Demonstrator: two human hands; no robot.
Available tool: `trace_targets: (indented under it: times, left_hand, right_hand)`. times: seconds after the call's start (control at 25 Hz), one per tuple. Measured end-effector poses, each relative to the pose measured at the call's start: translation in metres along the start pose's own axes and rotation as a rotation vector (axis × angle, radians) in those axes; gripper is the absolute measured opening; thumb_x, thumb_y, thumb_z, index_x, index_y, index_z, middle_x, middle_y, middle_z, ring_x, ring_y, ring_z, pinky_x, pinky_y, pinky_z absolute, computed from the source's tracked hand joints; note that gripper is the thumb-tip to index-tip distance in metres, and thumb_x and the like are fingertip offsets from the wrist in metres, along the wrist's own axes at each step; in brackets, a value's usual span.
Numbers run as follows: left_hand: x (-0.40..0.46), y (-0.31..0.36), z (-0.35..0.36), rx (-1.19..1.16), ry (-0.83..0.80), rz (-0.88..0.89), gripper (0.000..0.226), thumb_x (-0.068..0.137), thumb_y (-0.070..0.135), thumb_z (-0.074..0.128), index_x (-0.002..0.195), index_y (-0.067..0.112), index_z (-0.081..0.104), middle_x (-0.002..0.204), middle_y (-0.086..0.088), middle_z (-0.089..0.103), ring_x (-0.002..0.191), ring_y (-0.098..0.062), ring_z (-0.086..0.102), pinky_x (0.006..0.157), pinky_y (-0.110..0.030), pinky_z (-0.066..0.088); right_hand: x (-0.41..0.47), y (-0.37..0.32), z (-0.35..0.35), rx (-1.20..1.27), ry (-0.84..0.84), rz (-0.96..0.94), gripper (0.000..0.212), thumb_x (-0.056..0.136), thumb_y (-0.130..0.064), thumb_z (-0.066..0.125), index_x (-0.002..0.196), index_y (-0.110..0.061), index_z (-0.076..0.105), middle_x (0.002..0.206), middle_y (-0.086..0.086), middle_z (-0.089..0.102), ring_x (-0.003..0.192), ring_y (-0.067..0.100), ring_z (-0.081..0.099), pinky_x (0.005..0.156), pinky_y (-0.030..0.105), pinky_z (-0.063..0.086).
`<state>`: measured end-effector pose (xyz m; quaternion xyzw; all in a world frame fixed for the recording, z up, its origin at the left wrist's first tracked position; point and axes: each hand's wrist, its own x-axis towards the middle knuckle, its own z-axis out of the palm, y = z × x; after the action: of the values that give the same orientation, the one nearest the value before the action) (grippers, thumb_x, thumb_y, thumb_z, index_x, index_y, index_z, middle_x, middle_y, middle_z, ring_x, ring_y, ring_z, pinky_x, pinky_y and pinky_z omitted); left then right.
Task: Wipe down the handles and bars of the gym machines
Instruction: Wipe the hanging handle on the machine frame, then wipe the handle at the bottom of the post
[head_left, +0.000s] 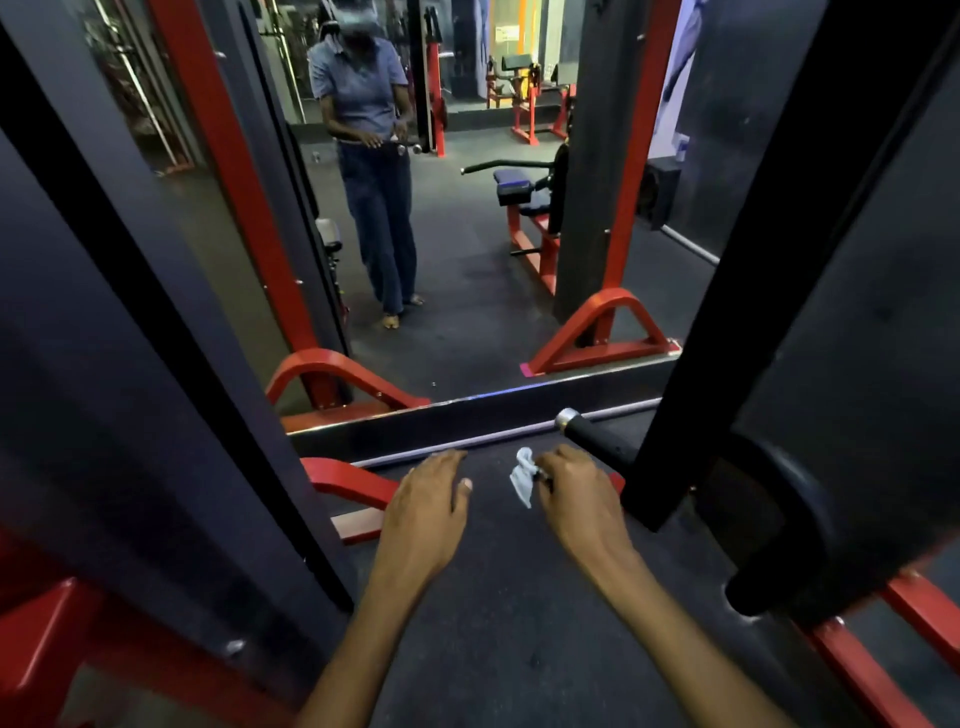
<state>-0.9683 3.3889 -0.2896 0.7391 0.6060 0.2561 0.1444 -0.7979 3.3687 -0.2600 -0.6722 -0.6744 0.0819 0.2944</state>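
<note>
Right hand (574, 488) pinches cloth (522, 475), lower centre; left hand (431, 499) relaxed, empty. Advice: wrap cloth round black handle (597, 439) at right, wipe full length.

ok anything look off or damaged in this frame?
Nothing stands out. The right hand pinches a small white cloth just short of the black handle; the left hand is open and holds nothing. No spill or damage visible.

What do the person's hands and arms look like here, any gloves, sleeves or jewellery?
Both are bare: no gloves on the left hand or right hand, no watch or bracelets at the wrists. Forearms are uncovered to the frame's bottom edge. Rings cannot be ruled out; the fingers are too small to tell.
</note>
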Motion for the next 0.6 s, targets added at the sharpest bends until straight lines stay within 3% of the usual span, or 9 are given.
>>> trace_targets:
  times: [0.08,0.16,0.24,0.36,0.52,0.6]
  left_hand:
    - [0.021,-0.009,-0.007,-0.005,0.006,0.020,0.043,0.097,0.021,0.052,0.138,0.011,0.050,0.142,-0.007,0.050,0.133,-0.021,0.045,0.113,-0.029,0.028]
    - [0.044,-0.017,-0.010,-0.018,-0.009,0.044,0.042,0.097,0.021,0.052,0.138,0.011,0.050,0.142,-0.007,0.050,0.133,-0.021,0.044,0.113,-0.030,0.027]
    - [0.068,-0.024,-0.008,-0.036,-0.044,0.060,0.042,0.097,0.021,0.052,0.138,0.012,0.050,0.142,-0.006,0.051,0.133,-0.020,0.044,0.112,-0.028,0.026]
    - [0.097,-0.028,-0.001,-0.024,-0.082,0.105,0.043,0.098,0.022,0.050,0.140,0.011,0.048,0.143,-0.006,0.049,0.134,-0.019,0.042,0.111,-0.025,0.024]
    - [0.159,-0.035,0.020,-0.062,-0.161,0.195,0.041,0.098,0.021,0.050,0.138,0.011,0.050,0.143,-0.004,0.050,0.134,-0.018,0.043,0.112,-0.027,0.024]
    - [0.198,-0.036,0.038,-0.054,-0.201,0.265,0.040,0.097,0.020,0.052,0.136,0.010,0.052,0.140,-0.006,0.053,0.132,-0.020,0.045,0.114,-0.032,0.029]
  right_hand:
    - [0.021,-0.008,0.004,0.002,-0.012,0.011,0.033,0.089,-0.022,0.060,0.062,-0.004,0.055,0.069,0.008,0.047,0.074,0.030,0.057,0.058,0.028,0.030]
    - [0.044,-0.014,0.016,0.007,-0.002,0.016,0.029,0.088,-0.023,0.061,0.065,-0.005,0.060,0.072,0.009,0.055,0.076,0.032,0.059,0.058,0.030,0.031]
    - [0.065,-0.016,0.028,-0.002,0.016,0.033,0.035,0.089,-0.031,0.050,0.071,-0.003,0.064,0.078,0.013,0.062,0.080,0.032,0.059,0.063,0.034,0.033]
    - [0.087,-0.015,0.034,0.061,0.106,0.040,0.047,0.080,-0.041,0.035,0.074,-0.007,0.066,0.075,0.010,0.063,0.075,0.027,0.060,0.061,0.029,0.033]
    - [0.139,0.001,0.043,0.020,0.153,0.174,0.062,0.075,-0.050,0.025,0.085,-0.008,0.070,0.084,0.013,0.066,0.082,0.030,0.061,0.062,0.028,0.030]
    - [0.165,0.017,0.045,-0.037,0.186,0.275,0.051,0.080,-0.043,0.033,0.087,-0.008,0.069,0.089,0.014,0.066,0.087,0.032,0.060,0.061,0.028,0.025]
